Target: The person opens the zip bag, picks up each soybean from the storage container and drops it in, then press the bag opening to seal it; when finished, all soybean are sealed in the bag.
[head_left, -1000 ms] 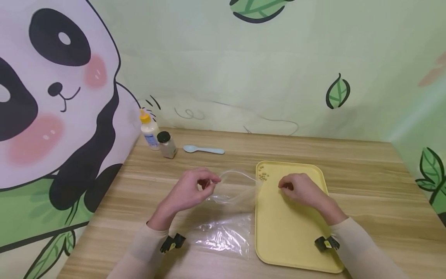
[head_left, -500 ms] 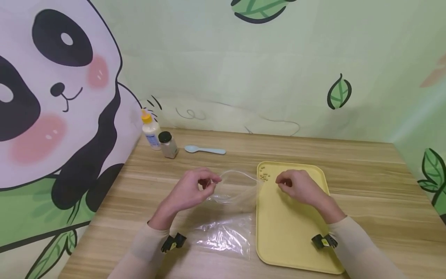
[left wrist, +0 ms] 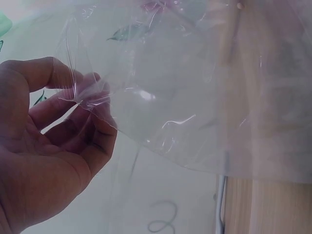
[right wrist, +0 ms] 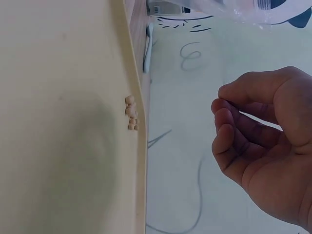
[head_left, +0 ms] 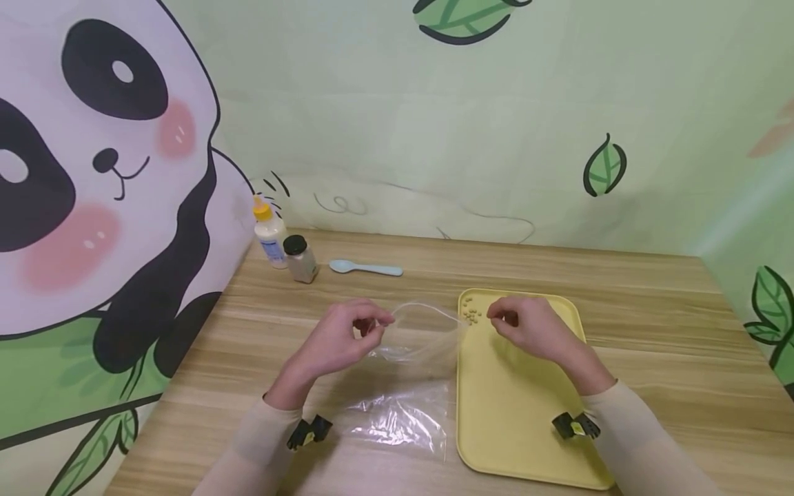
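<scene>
My left hand [head_left: 338,336] pinches the left rim of a clear plastic zip bag [head_left: 400,420] and holds it up. The bag's mouth gapes, and its right edge comes up to a yellow tray [head_left: 517,413]. Small round tan beans [head_left: 471,315] lie in the tray's far left corner. Just right of them, above the tray, is my right hand [head_left: 538,331]. In the right wrist view its fingers are curled and the thumb meets the index fingertip, with nothing visible between them. In the left wrist view the bag [left wrist: 170,97] fills much of the picture.
Towards the back left of the wooden table [head_left: 657,331] stand a white bottle with a yellow nozzle [head_left: 271,241] and a black-lidded jar [head_left: 300,262]. A pale blue spoon [head_left: 366,267] lies to the jar's right. Behind rises a printed wall [head_left: 434,138].
My right hand has shifted a little to the left, closer to the beans. My left hand keeps its pinch on the bag, which stays in place.
</scene>
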Tool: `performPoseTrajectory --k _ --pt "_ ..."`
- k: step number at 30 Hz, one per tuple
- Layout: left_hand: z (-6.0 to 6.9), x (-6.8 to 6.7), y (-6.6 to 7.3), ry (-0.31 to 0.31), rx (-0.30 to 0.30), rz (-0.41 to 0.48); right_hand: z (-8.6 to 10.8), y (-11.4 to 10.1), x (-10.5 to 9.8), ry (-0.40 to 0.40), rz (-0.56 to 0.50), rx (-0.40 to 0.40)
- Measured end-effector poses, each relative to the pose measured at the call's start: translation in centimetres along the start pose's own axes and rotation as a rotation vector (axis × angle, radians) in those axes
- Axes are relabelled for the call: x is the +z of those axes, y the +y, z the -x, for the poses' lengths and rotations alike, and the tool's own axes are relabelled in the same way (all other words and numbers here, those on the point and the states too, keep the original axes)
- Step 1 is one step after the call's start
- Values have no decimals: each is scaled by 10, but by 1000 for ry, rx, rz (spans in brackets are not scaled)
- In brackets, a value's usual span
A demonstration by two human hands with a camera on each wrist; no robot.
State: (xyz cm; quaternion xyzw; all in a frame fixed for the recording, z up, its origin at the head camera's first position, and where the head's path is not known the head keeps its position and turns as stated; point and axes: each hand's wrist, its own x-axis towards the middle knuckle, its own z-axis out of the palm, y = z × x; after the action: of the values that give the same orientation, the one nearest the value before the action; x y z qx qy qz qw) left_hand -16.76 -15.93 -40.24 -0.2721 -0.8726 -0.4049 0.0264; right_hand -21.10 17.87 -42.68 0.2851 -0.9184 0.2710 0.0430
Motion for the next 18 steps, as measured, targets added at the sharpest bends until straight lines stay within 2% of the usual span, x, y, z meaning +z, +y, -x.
performPoseTrajectory --k 10,18 --pt "0 1 2 -6 -19 14 -5 -10 -7 32 17 -38" --pt "-1 3 1 3 -12 8 -9 -22 -11 57 19 -80"
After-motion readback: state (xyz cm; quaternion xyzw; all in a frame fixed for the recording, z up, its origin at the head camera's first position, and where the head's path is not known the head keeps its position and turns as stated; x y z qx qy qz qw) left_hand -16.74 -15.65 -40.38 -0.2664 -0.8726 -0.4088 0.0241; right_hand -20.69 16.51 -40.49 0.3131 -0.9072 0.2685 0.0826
